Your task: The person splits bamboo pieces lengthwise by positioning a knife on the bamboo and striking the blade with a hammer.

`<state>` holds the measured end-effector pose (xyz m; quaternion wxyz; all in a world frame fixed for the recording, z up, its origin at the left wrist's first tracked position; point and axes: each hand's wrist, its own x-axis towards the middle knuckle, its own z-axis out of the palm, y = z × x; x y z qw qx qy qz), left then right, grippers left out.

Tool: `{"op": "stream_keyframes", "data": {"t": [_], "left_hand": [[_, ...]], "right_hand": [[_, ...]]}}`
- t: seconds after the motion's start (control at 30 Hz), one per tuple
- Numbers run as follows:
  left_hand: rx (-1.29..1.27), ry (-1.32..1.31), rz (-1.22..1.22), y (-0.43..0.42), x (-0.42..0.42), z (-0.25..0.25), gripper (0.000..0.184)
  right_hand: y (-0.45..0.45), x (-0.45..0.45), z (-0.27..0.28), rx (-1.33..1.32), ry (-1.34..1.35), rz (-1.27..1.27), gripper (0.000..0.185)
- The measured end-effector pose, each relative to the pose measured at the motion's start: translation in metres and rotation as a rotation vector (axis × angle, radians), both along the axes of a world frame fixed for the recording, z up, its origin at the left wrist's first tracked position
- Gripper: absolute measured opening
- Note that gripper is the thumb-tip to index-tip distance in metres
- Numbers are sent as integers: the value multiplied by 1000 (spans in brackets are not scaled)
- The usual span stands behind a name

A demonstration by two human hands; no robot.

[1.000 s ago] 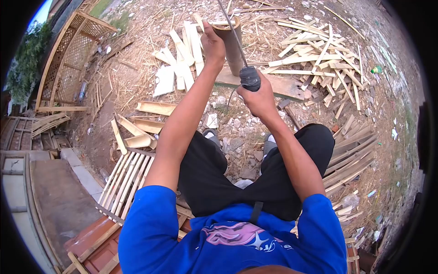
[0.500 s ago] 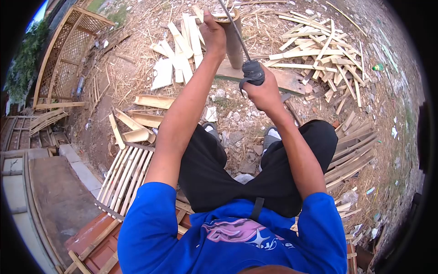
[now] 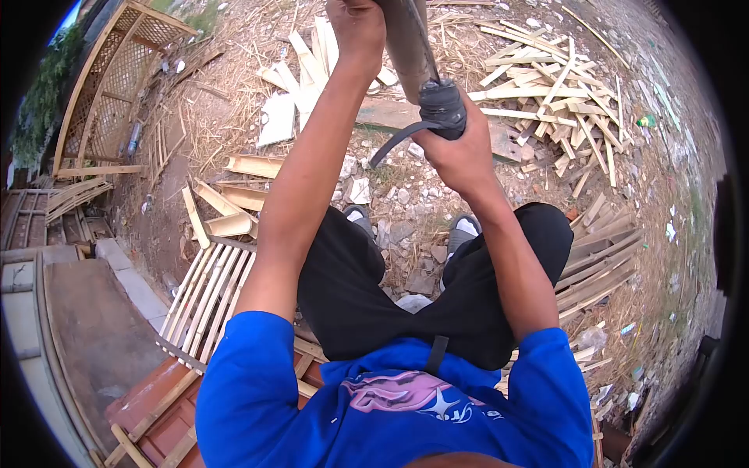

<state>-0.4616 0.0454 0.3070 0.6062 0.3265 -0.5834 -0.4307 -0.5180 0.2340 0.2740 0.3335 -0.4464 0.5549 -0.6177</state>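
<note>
My right hand [image 3: 460, 152] is wrapped round the black taped handle of a long-bladed knife [image 3: 443, 105], and a loose strip of tape hangs from the handle. The thin blade runs up beside a thick bamboo piece [image 3: 404, 58] and out of the top of the view. My left hand [image 3: 357, 31] is closed at the upper left of the bamboo, gripping it; the fingers are partly cut off by the frame edge. Below the bamboo a wooden board [image 3: 499, 139] lies on the ground. Whether the blade touches the bamboo, I cannot tell.
Split bamboo strips [image 3: 546, 93] are heaped at the upper right, with more strips [image 3: 601, 257] by my right knee. Halved bamboo pieces [image 3: 253, 168] and a slatted bamboo panel [image 3: 207, 292] lie to the left. A lattice frame [image 3: 101, 93] stands beyond.
Both hands have lifted the bamboo and knife closer to me. The bamboo's lower end has come up off the board, and the loose tape now swings out to the left.
</note>
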Motion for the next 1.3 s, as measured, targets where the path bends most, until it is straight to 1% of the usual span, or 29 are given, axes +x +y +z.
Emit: {"op": "stream_keyframes", "data": {"t": [0.07, 0.1, 0.13, 0.17, 0.2, 0.27, 0.33, 0.43, 0.47, 0.57, 0.6, 0.7, 0.77, 0.8, 0.83, 0.87, 0.9, 0.93, 1.03, 1.07, 1.17, 1.2, 1.3], "left_hand": [[-46, -159, 34, -13, 4, -24, 70], [33, -223, 57, -23, 7, -48, 72], [127, -274, 51, -31, 13, -67, 74], [177, -319, 10, -34, 20, -76, 76], [178, -345, -18, -34, 25, -80, 79], [100, -367, -49, -35, 28, -88, 84], [72, -306, -82, -34, 24, -88, 89], [164, -144, -94, -36, 17, -97, 80], [173, -202, -108, -41, 18, -104, 79], [308, 42, -184, -34, 9, -104, 81], [354, 28, -219, -36, 10, -102, 75], [272, 238, -135, -30, -5, -102, 87], [306, 235, -149, -24, -1, -98, 88], [299, 227, -147, -26, -2, -101, 88], [288, 218, -149, -29, -3, -103, 89], [320, 109, -120, -32, -3, -107, 88], [327, 90, -107, -32, -5, -108, 87], [325, 86, -96, -31, -7, -110, 86], [280, 126, -64, -28, -13, -106, 83], [271, 126, -52, -27, -14, -104, 83], [256, 122, -28, -26, -16, -102, 80], [257, 117, -20, -25, -15, -101, 79], [262, 103, -8, -24, -12, -100, 77]], "right_hand": [[-11, -4, -30, 198, -59, -11, 36], [-18, -7, -48, 287, -83, -28, 36], [-25, -8, -66, 188, -48, -74, 36], [-26, -7, -60, 157, -95, -80, 36], [-28, -11, -58, 160, -72, -78, 36], [-25, -8, -55, 185, -60, -69, 36], [-24, -5, -48, 202, -53, -71, 36], [-16, 1, -46, 188, -76, -25, 36], [-15, -1, -51, 181, -10, -10, 37], [-14, 2, -55, 189, -5, -1, 36], [-14, 1, -57, 188, -33, 28, 36], [-11, -3, -60, 224, -143, 123, 35], [-7, -11, -53, 308, -240, 210, 35], [-7, -12, -54, 295, -219, 205, 33], [-7, -15, -54, 299, -272, 242, 33], [-4, -19, -56, 305, -325, 279, 32], [-3, -22, -55, 309, -376, 314, 31], [-2, -21, -51, 335, -262, 229, 32], [-13, -7, -61, 156, -17, -2, 33], [-13, -7, -63, 208, -17, -28, 35], [-17, -4, -67, 190, 63, -42, 35], [-20, -5, -72, 213, -13, -12, 35], [-24, -7, -80, 196, 9, 8, 34]]}}
